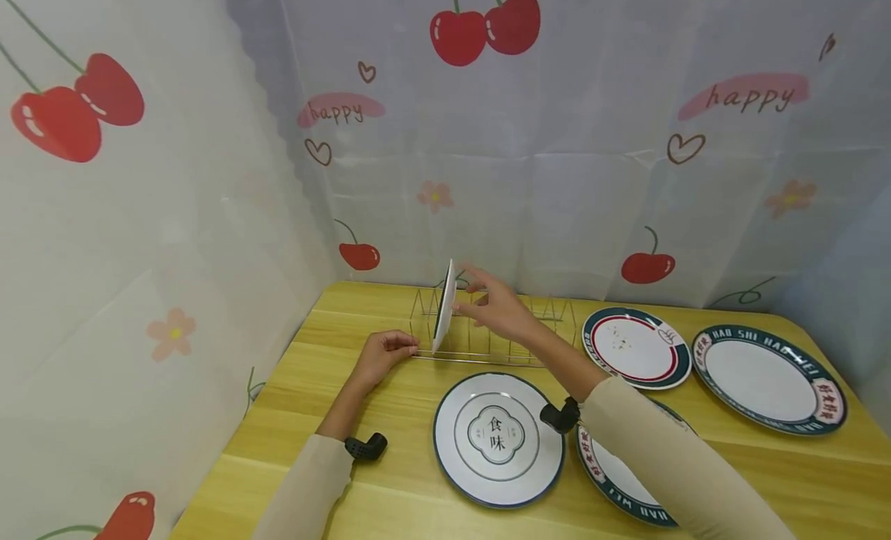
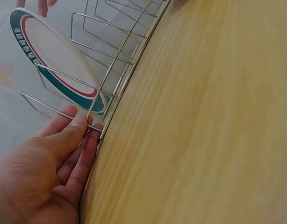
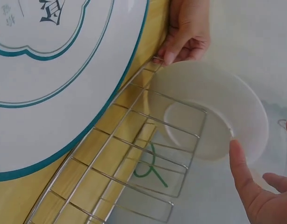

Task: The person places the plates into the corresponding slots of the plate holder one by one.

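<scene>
I have the left hand (image 1: 385, 358) between 8 and 9 o'clock of the wire rack (image 1: 487, 360), thumb and fingers pinching the wire at that end. The standing plate (image 1: 444, 308) is in the rack, on edge toward its 9 o'clock end, its top leaning slightly past 12. Through the left wrist view I see its decorated face, with a green rim and a red ring; the right wrist view gives me its pale back.

I have the right hand (image 1: 497, 308) on the standing plate's 3 o'clock side, fingers spread apart and not closed round anything. One fingertip lies against or just short of the plate's back; I cannot tell which.

On the desk (image 1: 299, 385), directly at the rack's 6 o'clock, I see a white plate (image 1: 499, 439) with a thin blue rim and dark characters in its middle. At 3 o'clock lies a red-ringed plate (image 1: 636, 346) with small specks on it, and farther out, just past 3, a large lettered plate (image 1: 769, 381) with a green rim. Between 4 and 5 o'clock, the right sleeve (image 1: 668, 447) partly covers my view of a half-hidden plate (image 1: 619, 472).
</scene>
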The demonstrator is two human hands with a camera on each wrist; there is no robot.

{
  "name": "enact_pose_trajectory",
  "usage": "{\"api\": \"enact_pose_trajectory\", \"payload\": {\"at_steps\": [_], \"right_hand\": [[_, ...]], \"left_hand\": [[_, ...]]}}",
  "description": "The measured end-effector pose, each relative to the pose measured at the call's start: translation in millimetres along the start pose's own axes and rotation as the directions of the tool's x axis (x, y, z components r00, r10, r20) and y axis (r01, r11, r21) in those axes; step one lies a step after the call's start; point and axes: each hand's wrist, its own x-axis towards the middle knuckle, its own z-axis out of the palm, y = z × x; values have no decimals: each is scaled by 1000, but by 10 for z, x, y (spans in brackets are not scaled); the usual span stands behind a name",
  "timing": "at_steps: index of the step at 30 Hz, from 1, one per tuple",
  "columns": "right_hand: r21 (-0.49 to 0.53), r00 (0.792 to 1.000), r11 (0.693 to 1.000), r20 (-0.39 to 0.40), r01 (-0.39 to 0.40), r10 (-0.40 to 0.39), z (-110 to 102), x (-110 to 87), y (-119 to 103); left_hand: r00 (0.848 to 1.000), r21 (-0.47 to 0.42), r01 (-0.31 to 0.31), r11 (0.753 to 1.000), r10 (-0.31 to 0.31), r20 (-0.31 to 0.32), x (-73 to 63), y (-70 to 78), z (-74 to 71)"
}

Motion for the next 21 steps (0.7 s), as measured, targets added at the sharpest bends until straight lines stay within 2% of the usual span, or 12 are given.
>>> {"api": "enact_pose_trajectory", "payload": {"at_steps": [8,15,21], "right_hand": [[78,990,992,-114,95,-85,-437,-557,-75],[106,981,990,-181,88,-68,-681,-933,-55],[69,968,993,-238,99,-80,-869,-1214,3]], "left_hand": [[1000,19,-3,1000,2,8,18,21,-8],[1000,25,-3,1000,3,-15,2,-17,-50],[1000,6,-7,1000,7,-2,5,-62,6]]}}
